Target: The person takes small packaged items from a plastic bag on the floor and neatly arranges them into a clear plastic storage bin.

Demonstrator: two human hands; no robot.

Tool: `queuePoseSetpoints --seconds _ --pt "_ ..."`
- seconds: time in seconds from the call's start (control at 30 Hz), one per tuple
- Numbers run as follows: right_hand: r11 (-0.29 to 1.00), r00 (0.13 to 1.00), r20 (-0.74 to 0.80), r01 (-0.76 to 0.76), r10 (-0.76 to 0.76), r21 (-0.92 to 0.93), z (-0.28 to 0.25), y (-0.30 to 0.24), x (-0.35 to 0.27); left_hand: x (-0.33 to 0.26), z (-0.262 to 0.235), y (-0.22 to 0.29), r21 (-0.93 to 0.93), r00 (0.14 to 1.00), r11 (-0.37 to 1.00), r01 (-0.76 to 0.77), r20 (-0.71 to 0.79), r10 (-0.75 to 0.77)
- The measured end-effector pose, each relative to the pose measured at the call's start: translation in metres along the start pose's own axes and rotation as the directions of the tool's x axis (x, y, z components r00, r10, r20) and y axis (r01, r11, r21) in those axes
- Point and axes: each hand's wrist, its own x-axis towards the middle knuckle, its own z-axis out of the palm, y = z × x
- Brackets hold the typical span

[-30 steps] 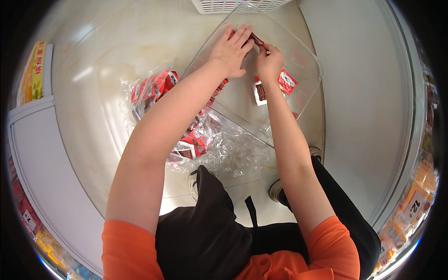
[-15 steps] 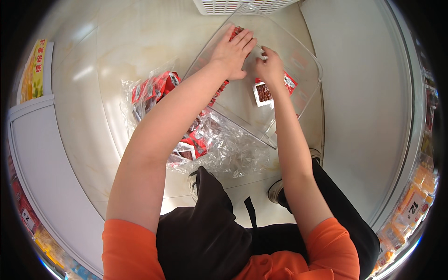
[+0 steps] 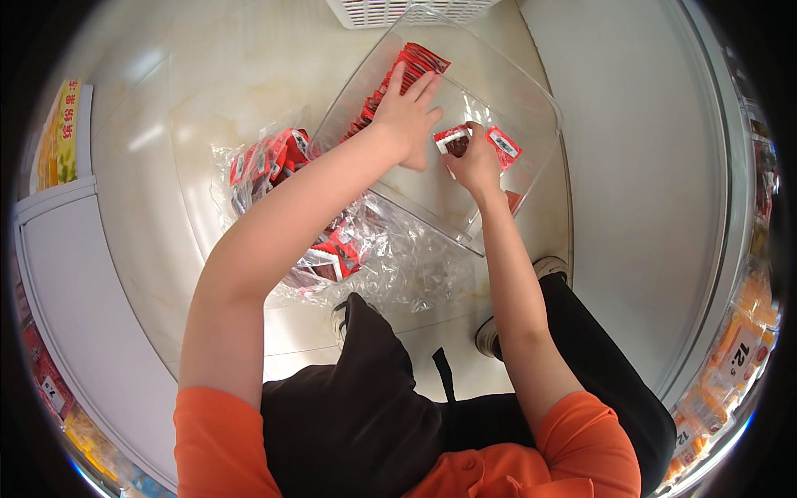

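Looks like a restocking job, mid-way through loading the clear plastic bin (image 3: 531,108) on the floor. The left hand (image 3: 408,116) lies flat with fingers spread wide, pressing on the row of red packets (image 3: 398,83) along the bin's 11 o'clock wall. The right hand (image 3: 475,158) pinches one small red packet (image 3: 452,141) near the middle, another packet (image 3: 503,146) at its 3 o'clock. I'd guess the next move is slotting that one into the row. The clear bag of packets (image 3: 290,191) sits at 8 o'clock.
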Motion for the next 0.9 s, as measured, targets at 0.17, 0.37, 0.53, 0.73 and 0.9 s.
queuePoseSetpoints --seconds 0.17,0.37,0.53,0.73,0.9 --pt "0.989 0.976 -0.216 0.063 -0.034 0.13 -0.002 -0.003 -0.002 -0.027 -0.001 0.0 0.01 0.988 1.0 0.007 0.155 -0.009" --pt "0.983 0.937 -0.311 0.178 -0.157 0.042 0.003 0.005 -0.003 -0.023 0.017 -0.015 -0.035 0.997 0.997 0.066 0.036 -0.064" --pt "0.982 0.927 -0.337 0.187 -0.167 0.028 0.004 0.003 -0.005 -0.028 0.018 -0.023 -0.146 1.0 0.989 -0.017 -0.021 0.014" --pt "0.973 0.927 -0.3 0.229 -0.223 -0.014 0.002 -0.001 -0.005 -0.036 0.038 -0.025 -0.524 0.941 0.849 -0.074 -0.318 -0.114" --pt "0.971 0.978 -0.16 0.165 -0.137 0.175 0.011 0.005 0.005 -0.038 0.046 -0.025 -0.561 0.886 0.799 -0.217 -0.456 -0.08"
